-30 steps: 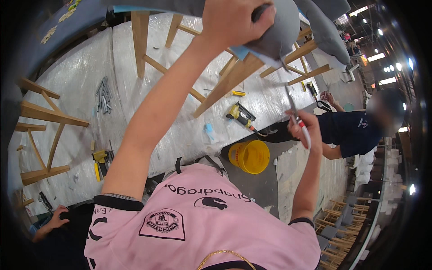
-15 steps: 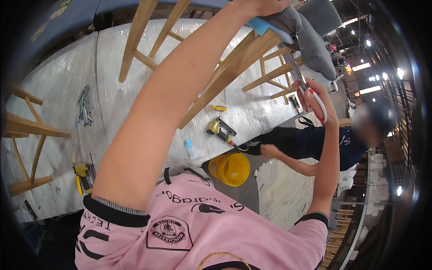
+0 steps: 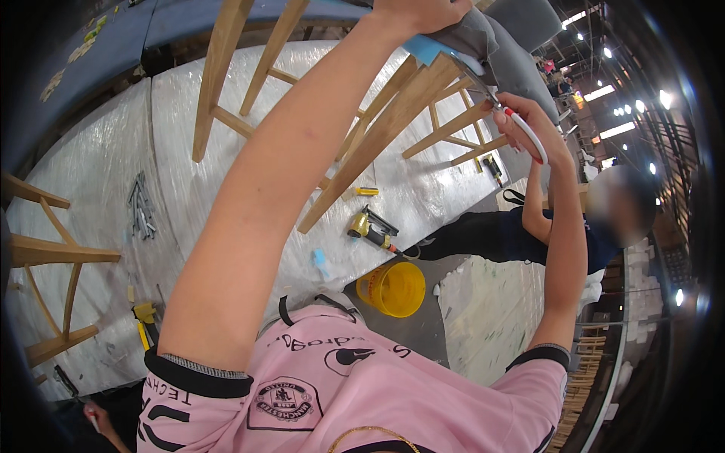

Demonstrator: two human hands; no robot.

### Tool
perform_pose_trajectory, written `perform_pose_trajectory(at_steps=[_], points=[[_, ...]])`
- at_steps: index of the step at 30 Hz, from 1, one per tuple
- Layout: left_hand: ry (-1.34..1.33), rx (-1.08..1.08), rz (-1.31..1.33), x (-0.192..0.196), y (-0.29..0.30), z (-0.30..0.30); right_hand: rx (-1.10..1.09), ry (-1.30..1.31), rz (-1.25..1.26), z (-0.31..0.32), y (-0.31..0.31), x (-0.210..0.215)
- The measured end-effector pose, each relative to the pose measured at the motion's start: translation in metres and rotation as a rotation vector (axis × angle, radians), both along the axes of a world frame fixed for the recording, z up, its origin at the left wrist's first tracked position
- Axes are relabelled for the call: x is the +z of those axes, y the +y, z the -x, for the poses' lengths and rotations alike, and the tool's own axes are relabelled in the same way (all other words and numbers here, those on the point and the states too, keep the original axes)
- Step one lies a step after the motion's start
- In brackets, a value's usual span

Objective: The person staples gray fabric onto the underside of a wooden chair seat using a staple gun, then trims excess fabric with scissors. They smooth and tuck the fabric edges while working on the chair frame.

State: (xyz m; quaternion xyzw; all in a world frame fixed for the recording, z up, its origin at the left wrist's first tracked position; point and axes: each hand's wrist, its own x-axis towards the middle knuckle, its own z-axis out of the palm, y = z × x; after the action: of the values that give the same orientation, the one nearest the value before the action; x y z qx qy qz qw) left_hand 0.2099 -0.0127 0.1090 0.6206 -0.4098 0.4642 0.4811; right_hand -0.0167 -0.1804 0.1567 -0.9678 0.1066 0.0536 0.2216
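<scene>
My right hand is closed round a pair of scissors with white and red handles. The scissor blades reach the edge of the grey fabric beside a wooden chair leg. At the top of the view, my left hand is closed on that fabric, its fingers partly cut off by the picture's edge. A light blue sheet shows under the fabric, against the leg's end. The grey upholstered chair lies with its wooden legs toward me, partly hidden behind my left forearm.
The table has a plastic-wrapped top. On it lie a nail gun, a yellow-handled tool, metal rods and another chair's legs. A yellow bucket stands beside a co-worker at right.
My right hand has brought the scissors up and left to the fabric edge. The co-worker's arm has risen. Another person's hand has come into view at lower left.
</scene>
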Motion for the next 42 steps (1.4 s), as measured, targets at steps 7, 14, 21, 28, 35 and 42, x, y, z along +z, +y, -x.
perform_pose_trajectory(at_steps=[7, 14, 21, 28, 35, 42], points=[[0.011, -0.024, -0.016, 0.001, 0.010, 0.002, 0.055, -0.002, 0.094, -0.011, 0.012, 0.011], [-0.001, -0.026, -0.002, -0.001, 0.007, 0.003, 0.094, -0.071, 0.165, -0.016, -0.004, 0.006], [0.039, -0.014, -0.014, 0.003, 0.008, 0.008, -0.071, -0.174, -0.147, 0.020, 0.001, -0.005], [0.002, -0.013, -0.004, 0.001, -0.002, -0.002, -0.226, -1.084, -0.206, -0.027, 0.081, -0.089], [0.007, 0.069, -0.023, 0.001, 0.004, 0.001, -0.403, -1.262, 0.313, -0.064, 0.105, -0.098], [-0.003, 0.029, -0.008, -0.001, 0.007, -0.001, -0.472, -1.238, 0.319, -0.073, 0.119, -0.114]])
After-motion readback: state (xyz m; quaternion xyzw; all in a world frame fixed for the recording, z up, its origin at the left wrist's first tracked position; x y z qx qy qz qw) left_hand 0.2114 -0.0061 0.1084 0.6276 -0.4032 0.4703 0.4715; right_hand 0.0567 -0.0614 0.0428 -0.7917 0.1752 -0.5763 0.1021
